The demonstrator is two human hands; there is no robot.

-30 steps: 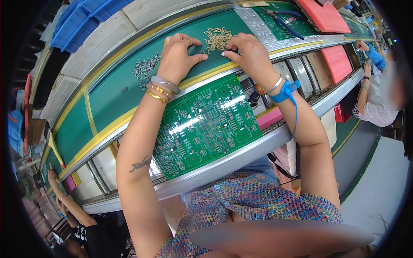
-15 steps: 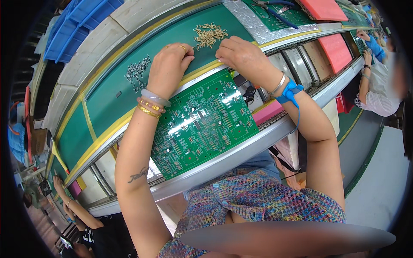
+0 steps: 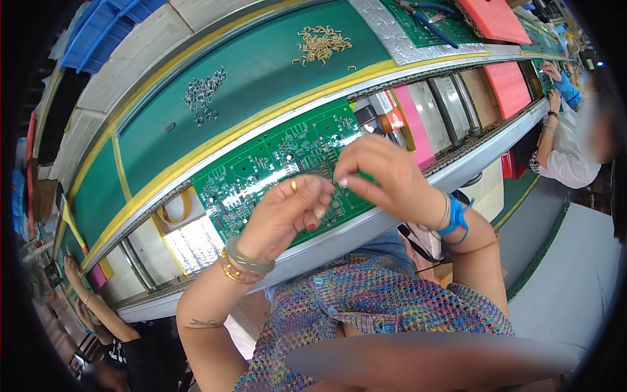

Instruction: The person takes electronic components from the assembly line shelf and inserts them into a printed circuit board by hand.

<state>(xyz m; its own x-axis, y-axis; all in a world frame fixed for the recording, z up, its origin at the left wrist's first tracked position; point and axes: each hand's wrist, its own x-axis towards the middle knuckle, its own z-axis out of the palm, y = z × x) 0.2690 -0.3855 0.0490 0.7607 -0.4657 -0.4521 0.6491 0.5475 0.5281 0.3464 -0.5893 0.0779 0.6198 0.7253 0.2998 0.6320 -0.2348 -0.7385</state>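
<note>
A green printed circuit board point(image 3: 245, 171) lies on the rail line in front of me, set with several small parts. My left hand point(image 3: 287, 209) is over its near middle, thumb and fingers pinched together. Close beside it, my right hand point(image 3: 385, 173) is closed too, its fingertips almost meeting the left ones above the board. Whatever the fingertips hold is too small to make out. Beyond the board, a pile of tan components with bent leads point(image 3: 321, 46) and a pile of grey ones point(image 3: 204, 91) lie on the green mat point(image 3: 261, 72).
Pliers point(image 3: 428, 23) rest at the far right, near a pink foam block point(image 3: 493, 21). Metal rails point(image 3: 450, 170) run along both sides of the board. A blue bin point(image 3: 108, 29) stands at the far left. Other people work at both ends of the line.
Both hands have come back toward me from beside the tan pile to above the board. The board sits further left, and one tan component lies apart from its pile.
</note>
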